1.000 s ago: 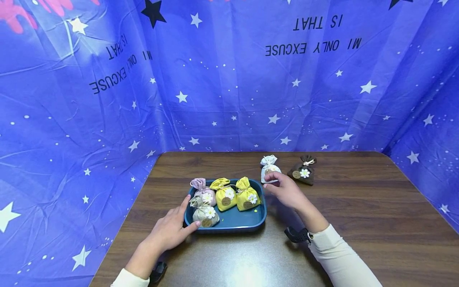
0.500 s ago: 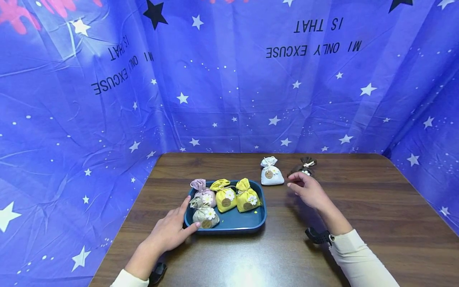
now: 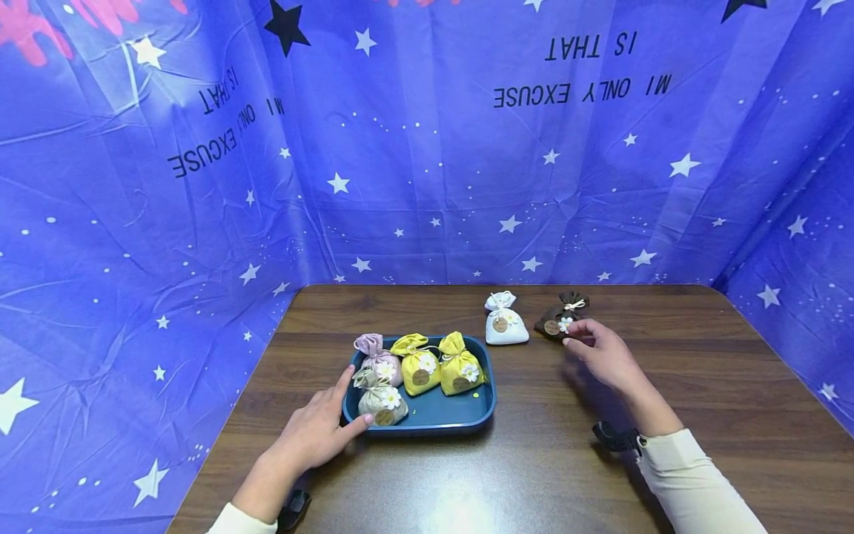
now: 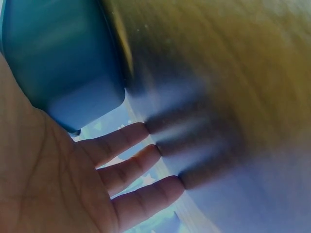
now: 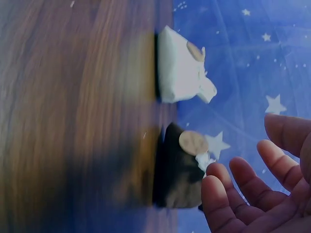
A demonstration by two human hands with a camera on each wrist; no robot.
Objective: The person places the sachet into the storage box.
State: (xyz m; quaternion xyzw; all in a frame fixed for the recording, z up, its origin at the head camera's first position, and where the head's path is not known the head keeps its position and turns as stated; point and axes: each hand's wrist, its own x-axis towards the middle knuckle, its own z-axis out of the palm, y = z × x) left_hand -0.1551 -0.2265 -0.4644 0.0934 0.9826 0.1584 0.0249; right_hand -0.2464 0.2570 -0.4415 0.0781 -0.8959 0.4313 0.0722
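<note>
My left hand (image 3: 315, 429) lies against the left side of the blue tray (image 3: 443, 428), thumb at its front rim. In the left wrist view, several fingers (image 4: 138, 167) extend beside the tray's wall, tips near the tabletop. At the back right, my right hand (image 3: 606, 360) hovers by a brown drawstring sachet (image 3: 559, 314) with a white flower and round tag. Its fingers are loosely bent, and the right wrist view shows nothing gripped between them. A white drawstring sachet (image 3: 507, 331) stands left of the brown one, apart from the hand.
Inside the tray sit a lilac sachet (image 3: 374, 359), a grey-green sachet (image 3: 373, 403), a yellow sachet (image 3: 412, 363) and another yellow sachet (image 3: 454, 363). The wooden table (image 3: 534, 475) ends at a blue star-printed curtain (image 3: 427, 163) behind and at both sides.
My right hand has moved right, from in front of the white sachet to the front right of the brown one. Both sachets keep their places. The left hand and tray stay still.
</note>
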